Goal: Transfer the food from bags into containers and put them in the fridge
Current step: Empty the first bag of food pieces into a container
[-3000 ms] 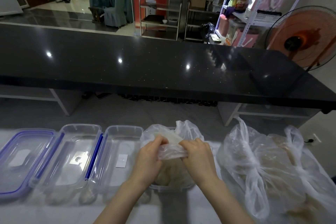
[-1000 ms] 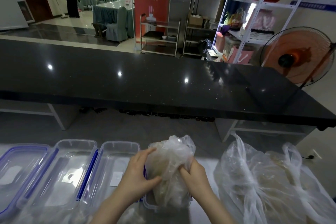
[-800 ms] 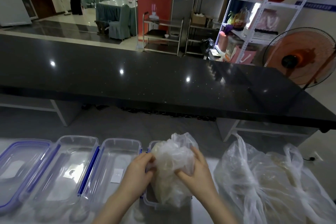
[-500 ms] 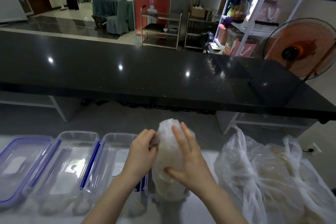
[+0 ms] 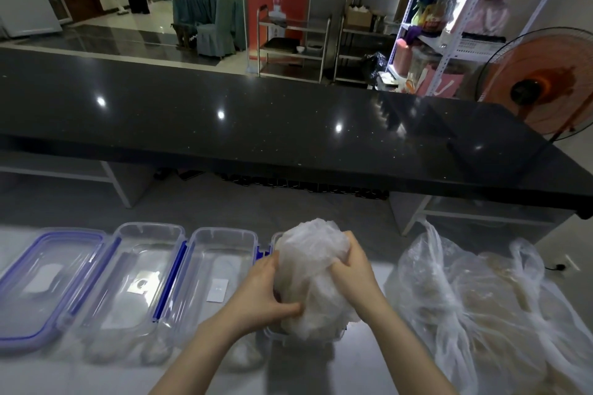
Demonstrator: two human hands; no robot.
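Observation:
A small clear plastic bag (image 5: 313,253) of pale food stands upended over a clear container (image 5: 272,332) near the table's front. My left hand (image 5: 261,293) grips the bag's lower left side, thumb under it. My right hand (image 5: 354,269) grips its right side with the fingers curled into the plastic. The container is mostly hidden by the bag and my hands. Two empty clear containers (image 5: 141,269) (image 5: 218,266) with blue clips lie to the left, beside a blue-rimmed lid (image 5: 48,282).
Larger clear bags of food (image 5: 481,305) lie on the white table (image 5: 369,369) to the right. A long black counter (image 5: 256,125) runs across behind. An orange fan (image 5: 542,83) and a white shelf rack (image 5: 455,19) stand at the far right.
The bag has been turned upside down over the container. My hands shifted from holding its tied top to gripping its sides lower down.

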